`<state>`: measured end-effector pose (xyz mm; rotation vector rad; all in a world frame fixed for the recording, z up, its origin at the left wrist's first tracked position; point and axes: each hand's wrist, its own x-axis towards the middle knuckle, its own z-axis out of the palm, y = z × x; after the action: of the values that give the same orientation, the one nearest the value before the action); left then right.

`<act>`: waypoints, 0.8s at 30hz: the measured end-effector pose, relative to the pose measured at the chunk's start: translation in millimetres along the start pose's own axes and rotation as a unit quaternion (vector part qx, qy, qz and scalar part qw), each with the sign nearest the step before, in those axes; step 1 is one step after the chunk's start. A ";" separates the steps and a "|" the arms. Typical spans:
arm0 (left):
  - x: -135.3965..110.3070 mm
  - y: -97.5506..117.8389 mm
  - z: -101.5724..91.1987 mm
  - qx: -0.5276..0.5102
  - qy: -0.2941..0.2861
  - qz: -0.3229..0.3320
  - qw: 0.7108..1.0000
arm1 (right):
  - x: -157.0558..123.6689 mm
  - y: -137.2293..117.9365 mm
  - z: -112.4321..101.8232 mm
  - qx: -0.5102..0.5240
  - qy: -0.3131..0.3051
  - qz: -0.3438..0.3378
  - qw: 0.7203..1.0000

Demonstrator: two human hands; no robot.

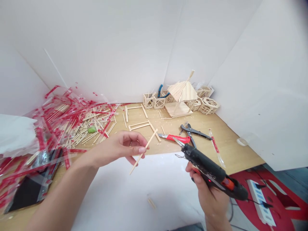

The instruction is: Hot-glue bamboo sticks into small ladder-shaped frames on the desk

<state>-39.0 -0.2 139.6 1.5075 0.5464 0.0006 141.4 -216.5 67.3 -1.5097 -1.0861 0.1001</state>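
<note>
My left hand (122, 147) pinches a thin wooden stick (143, 151) between thumb and fingers; the stick slants from upper right to lower left over a white sheet (134, 189). My right hand (209, 192) grips a black glue gun (211, 170) with an orange trigger, its metal nozzle aimed up and left toward the stick but still a short way from it. Behind them a red-handled cutter (176, 138) and dark pliers (193, 131) lie on the wooden table (231, 150).
A heap of sticks and red-printed wrappers (72, 123) fills the left side. Flat stick frames (141, 123) lie mid-table; a stick hut (181, 98) and small stick cubes (154, 101) stand at the back. White boards wall the table. A power strip (261, 200) lies on the red floor mat.
</note>
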 end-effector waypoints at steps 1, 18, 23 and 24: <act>2.0 -0.5 -0.7 -0.008 0.015 0.004 1.000 | -1.2 -0.4 0.1 0.008 0.011 -0.001 1.000; 14.3 -7.5 -6.3 -0.110 0.117 0.080 0.984 | -1.4 -13.1 19.6 0.023 -0.274 0.069 0.959; 14.8 -8.4 -5.8 -0.103 0.113 0.077 0.985 | 0.1 -14.6 23.2 -0.003 -0.276 0.080 0.958; 14.7 -8.3 -5.5 -0.103 0.113 0.075 0.985 | 0.1 -14.6 23.7 -0.008 -0.278 0.080 0.957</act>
<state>-30.7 9.2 126.9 1.3500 0.5938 0.3385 118.7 -201.1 72.5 -1.6264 -1.4000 0.6646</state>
